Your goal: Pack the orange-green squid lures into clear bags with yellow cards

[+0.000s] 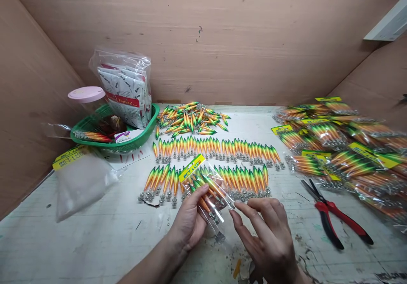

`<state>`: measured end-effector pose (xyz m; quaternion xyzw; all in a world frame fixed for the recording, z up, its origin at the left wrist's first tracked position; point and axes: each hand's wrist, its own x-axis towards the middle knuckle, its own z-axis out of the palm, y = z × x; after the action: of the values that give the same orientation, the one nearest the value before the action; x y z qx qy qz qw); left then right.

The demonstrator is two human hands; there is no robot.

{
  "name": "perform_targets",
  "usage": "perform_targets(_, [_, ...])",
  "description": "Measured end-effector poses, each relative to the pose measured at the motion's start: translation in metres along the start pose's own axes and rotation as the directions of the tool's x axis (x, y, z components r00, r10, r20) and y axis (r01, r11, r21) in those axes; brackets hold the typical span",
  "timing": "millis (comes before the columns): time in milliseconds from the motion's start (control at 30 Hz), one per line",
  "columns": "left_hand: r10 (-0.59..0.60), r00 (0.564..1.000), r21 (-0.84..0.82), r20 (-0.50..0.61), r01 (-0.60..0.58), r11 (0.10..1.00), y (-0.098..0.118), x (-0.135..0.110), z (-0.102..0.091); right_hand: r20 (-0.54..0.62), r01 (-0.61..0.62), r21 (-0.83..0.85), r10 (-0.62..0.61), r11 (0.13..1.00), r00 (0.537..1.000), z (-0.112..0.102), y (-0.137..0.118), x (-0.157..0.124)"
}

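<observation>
My left hand (pixel 190 220) holds a clear plastic bag (pixel 219 212) with a yellow "BCT LURE" header (pixel 192 168), thumb on top. Several green, yellow and orange fishing lures show in the bag, their hook ends toward me. My right hand (pixel 267 233) has its thumb and index finger closed around the hook end of a fishing lure (pixel 219 188) along the bag's right edge. Whether that lure is fully inside the plastic, I cannot tell. Behind the bag, a near row of lures (pixel 244 180) and a far row (pixel 190 146) lie side by side, partly hidden by it.
A loose pile of lures (pixel 193 118) lies at the back. Filled lure packets (pixel 330 135) are heaped at the right, near red-black pliers (pixel 333 216). At the left stand a green basket (pixel 140 140) with packages and a stack of header bags (pixel 82 186).
</observation>
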<state>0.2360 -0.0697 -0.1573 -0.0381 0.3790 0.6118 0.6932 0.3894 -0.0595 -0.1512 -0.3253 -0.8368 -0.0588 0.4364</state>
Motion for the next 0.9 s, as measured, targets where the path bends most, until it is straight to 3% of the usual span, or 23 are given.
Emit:
perform_targets(600, [0.085, 0.996, 0.066, -0.014, -0.084, 0.994, -0.004, 0.001, -0.004, -0.026, -0.074, -0.047, 0.073, 0.996, 0.997, 0.003, 0.0, -0.008])
perform_targets(900, [0.054, 0.999, 0.064, 0.007, -0.054, 0.997, -0.003, -0.002, -0.002, -0.024, -0.081, -0.015, 0.081, 0.997, 0.996, 0.01, -0.01, -0.009])
